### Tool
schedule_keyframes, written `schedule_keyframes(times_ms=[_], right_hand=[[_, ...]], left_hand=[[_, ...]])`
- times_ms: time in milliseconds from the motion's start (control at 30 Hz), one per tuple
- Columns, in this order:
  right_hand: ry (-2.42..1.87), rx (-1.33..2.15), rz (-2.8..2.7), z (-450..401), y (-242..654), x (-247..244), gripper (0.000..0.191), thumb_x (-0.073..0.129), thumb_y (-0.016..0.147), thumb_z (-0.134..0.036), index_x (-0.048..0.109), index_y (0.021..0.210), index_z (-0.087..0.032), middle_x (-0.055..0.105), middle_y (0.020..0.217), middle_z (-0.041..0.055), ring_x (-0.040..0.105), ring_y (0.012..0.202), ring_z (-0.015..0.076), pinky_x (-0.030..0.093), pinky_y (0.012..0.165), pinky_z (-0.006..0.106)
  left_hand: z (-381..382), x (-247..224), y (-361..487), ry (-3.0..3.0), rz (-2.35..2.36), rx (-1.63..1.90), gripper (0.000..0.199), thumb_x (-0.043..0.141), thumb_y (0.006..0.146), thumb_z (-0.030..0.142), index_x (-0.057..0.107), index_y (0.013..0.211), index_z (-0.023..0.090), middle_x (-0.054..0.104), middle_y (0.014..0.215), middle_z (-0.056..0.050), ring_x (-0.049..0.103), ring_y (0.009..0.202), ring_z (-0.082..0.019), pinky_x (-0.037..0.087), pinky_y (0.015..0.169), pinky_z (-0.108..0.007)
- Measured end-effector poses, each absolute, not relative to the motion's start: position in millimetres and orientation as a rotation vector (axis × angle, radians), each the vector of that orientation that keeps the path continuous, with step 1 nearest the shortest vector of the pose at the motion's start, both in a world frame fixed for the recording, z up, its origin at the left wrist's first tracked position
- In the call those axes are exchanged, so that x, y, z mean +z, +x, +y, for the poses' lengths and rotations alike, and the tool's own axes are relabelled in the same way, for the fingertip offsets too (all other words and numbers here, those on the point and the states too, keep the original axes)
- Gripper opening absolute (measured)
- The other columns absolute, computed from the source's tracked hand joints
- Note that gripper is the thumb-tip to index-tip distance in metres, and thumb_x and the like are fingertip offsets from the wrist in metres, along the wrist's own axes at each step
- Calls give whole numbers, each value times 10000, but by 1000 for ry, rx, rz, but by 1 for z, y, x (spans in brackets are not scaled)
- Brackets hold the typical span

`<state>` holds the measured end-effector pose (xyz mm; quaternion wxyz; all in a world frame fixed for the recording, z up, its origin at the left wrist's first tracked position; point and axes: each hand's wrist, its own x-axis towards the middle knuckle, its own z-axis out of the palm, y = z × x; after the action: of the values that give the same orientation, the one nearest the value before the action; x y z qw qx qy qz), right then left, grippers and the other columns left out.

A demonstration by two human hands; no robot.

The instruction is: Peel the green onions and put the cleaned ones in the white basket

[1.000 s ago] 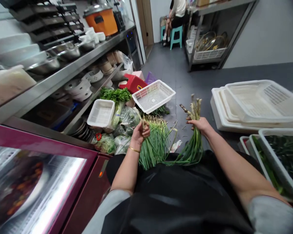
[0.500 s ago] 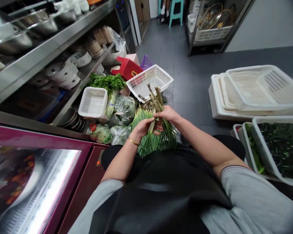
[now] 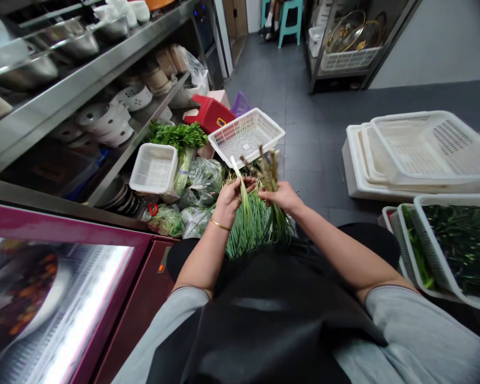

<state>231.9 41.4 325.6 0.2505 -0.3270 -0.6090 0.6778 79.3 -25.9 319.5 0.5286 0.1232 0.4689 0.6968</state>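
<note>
My left hand point(image 3: 231, 200), with a gold bangle at its wrist, grips a pale, clean-looking green onion point(image 3: 242, 186) with its white end pointing up. Close on its right, my right hand point(image 3: 284, 197) is closed round a bunch of green onions point(image 3: 269, 173) whose brownish, dirty ends stick up and whose green leaves hang below. Under both hands lies a large heap of long green leaves point(image 3: 244, 234), partly hidden by my hands. A white perforated basket point(image 3: 246, 140) rests just beyond it.
On the left are a small white basket point(image 3: 154, 166), leafy greens point(image 3: 178, 134), bagged vegetables point(image 3: 204, 178) and a steel shelf point(image 3: 104, 61). A glass-fronted cabinet point(image 3: 76, 234) stands near left. White crates point(image 3: 428, 184) and a basket of dark green vegetables point(image 3: 464, 245) are on the right.
My hands have moved apart. My left hand has drawn one pale green onion leftward, away from the bunch, while my right hand has shifted slightly right with the bunch.
</note>
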Motion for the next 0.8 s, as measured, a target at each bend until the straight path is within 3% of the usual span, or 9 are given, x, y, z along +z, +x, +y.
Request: schedule_keyframes(times_ms=[167,333,433,533,667,800], right_hand=[[-888,2021,-1667,24,221,310,220,806,517,-234,660,645,-130,602,517,-10,491,388,83,427,376,221],[-788,2243,-1502,33,234,319,314,801,498,-213,685,775,-123,637,613,0,527,464,94,408,363,198],[-741,2320,-1521,39,246,325,355,771,534,-208,693,870,-123,646,636,6,531,471,99,373,342,183],[-742,2356,-1623,45,256,328,291,754,538,-202,701,808,-106,645,624,10,481,425,73,346,327,175],[-757,2389,-1856,62,281,334,289,765,518,-204,730,786,-102,651,599,13,492,418,79,379,357,182],[-950,2355,-1826,91,332,346,310,793,469,-170,729,762,-91,646,568,46,511,411,112,374,366,213]], left_hand=[[-24,319,78,252,1197,1653,104,554,836,107,609,749,117,676,682,-37,658,652,-138,559,696,-278],[-40,315,76,327,1129,1508,142,663,809,242,573,786,134,662,669,-39,657,609,-164,550,579,-291],[-48,310,79,456,1094,1418,226,707,764,312,581,826,135,676,697,-56,627,541,-148,461,434,-218],[-52,302,80,584,1078,1322,351,681,759,451,611,874,127,675,682,-69,530,411,-107,301,317,-181],[-57,293,60,707,1177,1140,494,594,778,592,650,873,110,654,610,-75,422,338,-77,203,291,-185],[-70,285,11,865,1302,895,468,682,741,545,693,875,97,602,538,-44,339,310,-37,149,309,-183]])
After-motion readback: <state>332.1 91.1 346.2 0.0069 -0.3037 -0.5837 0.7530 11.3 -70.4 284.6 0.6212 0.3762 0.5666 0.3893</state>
